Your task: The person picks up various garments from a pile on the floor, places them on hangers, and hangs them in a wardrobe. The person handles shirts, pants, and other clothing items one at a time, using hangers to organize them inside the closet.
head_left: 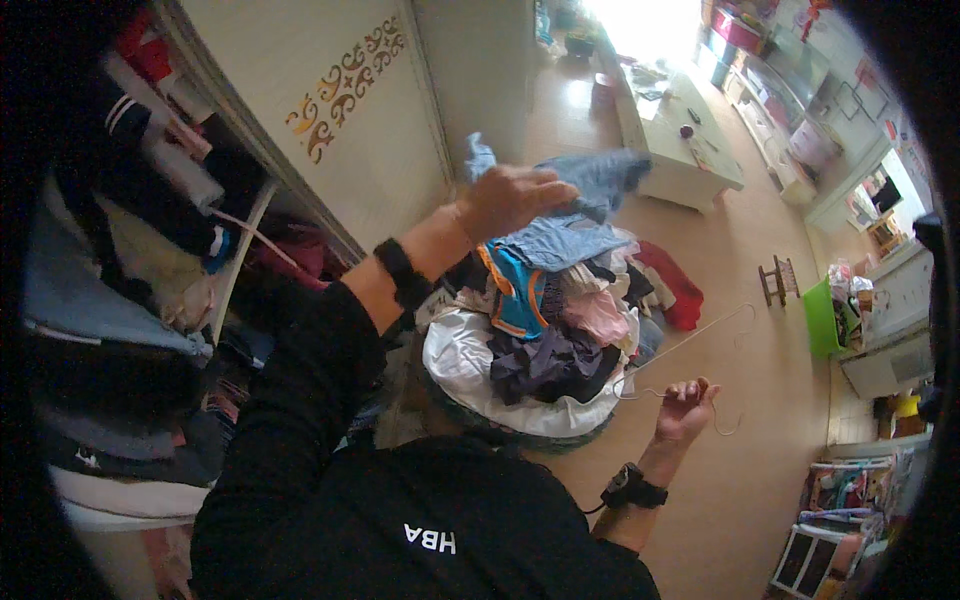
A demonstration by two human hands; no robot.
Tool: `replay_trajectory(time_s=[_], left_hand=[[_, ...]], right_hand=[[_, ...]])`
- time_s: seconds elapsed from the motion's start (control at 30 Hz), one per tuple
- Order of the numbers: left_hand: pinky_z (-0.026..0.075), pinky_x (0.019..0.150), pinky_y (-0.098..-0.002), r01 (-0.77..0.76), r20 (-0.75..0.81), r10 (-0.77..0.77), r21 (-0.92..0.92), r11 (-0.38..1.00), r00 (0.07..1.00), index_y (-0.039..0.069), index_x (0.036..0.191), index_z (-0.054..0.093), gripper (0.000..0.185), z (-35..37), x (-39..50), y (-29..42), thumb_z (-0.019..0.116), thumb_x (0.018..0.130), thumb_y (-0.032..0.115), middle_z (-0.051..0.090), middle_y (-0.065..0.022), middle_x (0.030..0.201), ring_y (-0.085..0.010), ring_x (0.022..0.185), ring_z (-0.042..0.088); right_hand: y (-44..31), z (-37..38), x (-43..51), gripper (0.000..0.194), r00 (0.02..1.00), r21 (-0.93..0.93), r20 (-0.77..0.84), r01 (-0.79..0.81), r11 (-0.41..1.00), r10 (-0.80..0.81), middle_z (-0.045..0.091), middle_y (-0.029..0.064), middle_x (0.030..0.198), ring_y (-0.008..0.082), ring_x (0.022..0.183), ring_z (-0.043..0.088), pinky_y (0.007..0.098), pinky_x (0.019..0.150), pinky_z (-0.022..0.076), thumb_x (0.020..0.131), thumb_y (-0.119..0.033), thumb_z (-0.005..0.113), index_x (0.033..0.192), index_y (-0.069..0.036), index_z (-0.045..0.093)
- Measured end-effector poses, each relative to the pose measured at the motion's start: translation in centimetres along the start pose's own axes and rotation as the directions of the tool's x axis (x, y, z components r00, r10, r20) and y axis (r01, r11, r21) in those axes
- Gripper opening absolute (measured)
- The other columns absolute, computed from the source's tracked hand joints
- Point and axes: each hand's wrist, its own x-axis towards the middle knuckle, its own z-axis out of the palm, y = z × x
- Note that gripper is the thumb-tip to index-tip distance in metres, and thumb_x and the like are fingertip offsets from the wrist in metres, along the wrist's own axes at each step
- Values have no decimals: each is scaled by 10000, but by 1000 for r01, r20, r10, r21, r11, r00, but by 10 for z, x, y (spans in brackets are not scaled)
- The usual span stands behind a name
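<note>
My left hand (517,196) is raised over a heap of clothes, its fingers closed on a blue denim garment (600,176) that hangs partly blurred. At the lower right, my right hand (688,409) holds thin wire clothes hangers (694,341) beside the heap. Directly beneath the denim lies a light blue denim piece (566,241). A blue garment with orange trim (519,289), a pink cloth (596,315) and a dark purple cloth (551,364) also lie in the heap. White fabric (457,352) lines the rim of the round container holding them.
An open wardrobe (251,247) with hung and folded clothes stands at the left, beside a patterned sliding door (375,135). A white low table (675,135) stands ahead. Rightward are a small wooden stool (778,281), a green bin (821,319) and a rack (832,517).
</note>
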Motion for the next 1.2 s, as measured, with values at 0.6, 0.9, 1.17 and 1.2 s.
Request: replay_trajectory(time_s=[0.6, 0.9, 1.17, 1.2], left_hand=[[485, 754, -361, 534, 284, -457, -343, 773, 843, 58, 1012, 613, 202, -86, -25, 63, 560, 867, 188, 626, -160, 936, -324, 861, 605], [497, 687, -330, 478, 175, -455, -120, 870, 873, 60, 1000, 618, 168, -161, -52, 118, 579, 841, 99, 631, -120, 877, -284, 793, 623], [501, 664, -321, 456, 50, -454, -35, 889, 889, 53, 994, 619, 181, -194, -45, 208, 593, 816, 48, 639, -111, 875, -271, 787, 632], [502, 666, -320, 472, 28, -471, -39, 881, 882, 56, 995, 620, 183, -193, -44, 222, 593, 814, 46, 641, -109, 880, -269, 789, 632]], right_hand=[[-27, 184, -28, 595, 602, 309, 732, 123, 943, -318, 263, -24, 518, 66, 405, 172, 246, 395, 144, 924, -504, 392, 1175, 20, 520], [24, 263, -54, 602, 590, 415, 787, -287, 864, -182, 237, -26, 491, 72, 403, 136, 256, 396, 146, 924, -509, 376, 1171, 21, 520], [-4, 257, -113, 600, 471, 362, 875, -488, 794, -110, 207, -26, 461, 77, 404, 154, 255, 400, 160, 927, -520, 351, 1141, 7, 542], [-9, 249, -123, 601, 477, 335, 876, -503, 797, -67, 209, -26, 463, 78, 404, 153, 255, 400, 159, 928, -521, 349, 1137, 8, 542]])
